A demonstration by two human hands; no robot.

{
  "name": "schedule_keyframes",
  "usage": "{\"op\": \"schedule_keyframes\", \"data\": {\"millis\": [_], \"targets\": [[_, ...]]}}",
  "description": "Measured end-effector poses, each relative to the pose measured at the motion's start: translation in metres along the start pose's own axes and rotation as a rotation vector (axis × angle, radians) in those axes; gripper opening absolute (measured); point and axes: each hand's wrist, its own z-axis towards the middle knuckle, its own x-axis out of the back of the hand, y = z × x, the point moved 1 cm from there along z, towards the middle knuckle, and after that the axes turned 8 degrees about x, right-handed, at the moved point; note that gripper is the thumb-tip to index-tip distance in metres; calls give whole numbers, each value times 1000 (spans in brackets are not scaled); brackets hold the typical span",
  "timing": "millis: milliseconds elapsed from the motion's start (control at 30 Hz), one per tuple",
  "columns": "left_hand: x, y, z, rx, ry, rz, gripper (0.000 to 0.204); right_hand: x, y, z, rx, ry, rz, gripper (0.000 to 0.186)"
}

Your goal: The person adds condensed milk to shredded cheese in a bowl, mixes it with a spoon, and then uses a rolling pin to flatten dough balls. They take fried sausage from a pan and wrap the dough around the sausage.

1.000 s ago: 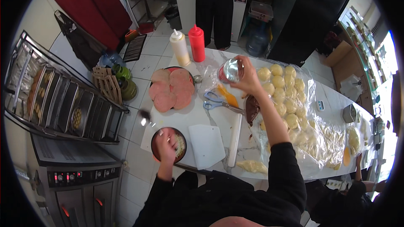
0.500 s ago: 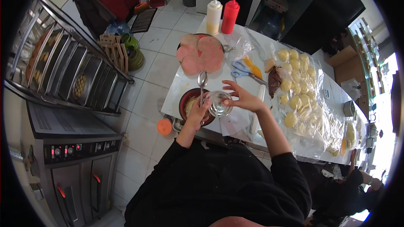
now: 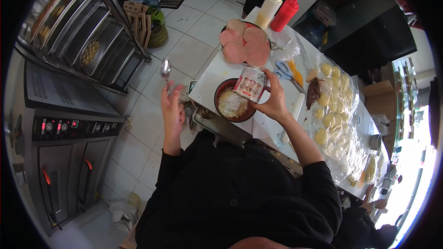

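Observation:
My right hand [image 3: 273, 101] grips a small clear jar with a printed label [image 3: 250, 83], tipped over a dark red bowl [image 3: 222, 90] that holds white shredded food [image 3: 231, 103]. My left hand [image 3: 171, 106] is raised off to the left of the table and holds a metal spoon [image 3: 165, 70] upright, its bowl at the top. The dark red bowl stands at the near left corner of the white table [image 3: 208, 76].
A dark plate of pink sliced meat [image 3: 244, 46], a white and a red squeeze bottle [image 3: 284, 14], blue scissors [image 3: 282, 70] and rows of yellow dough balls on plastic [image 3: 333, 106] lie on the table. An oven [image 3: 64, 129] and tray rack [image 3: 78, 32] stand left. Another person [image 3: 369, 203] is at lower right.
My right hand brought the jar from the far side of the table to the bowl and tipped it. My left hand lifted the spoon out to the left.

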Motion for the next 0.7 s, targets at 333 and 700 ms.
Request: {"op": "schedule_keyframes", "data": {"millis": [333, 700], "targets": [[68, -15, -12, -80, 208, -203, 29, -1, -2, 1, 122, -43, -83, 86], [77, -19, -16, -145, 298, -248, 21, 9, -20, 7, 106, -9, -95, 84]]}}
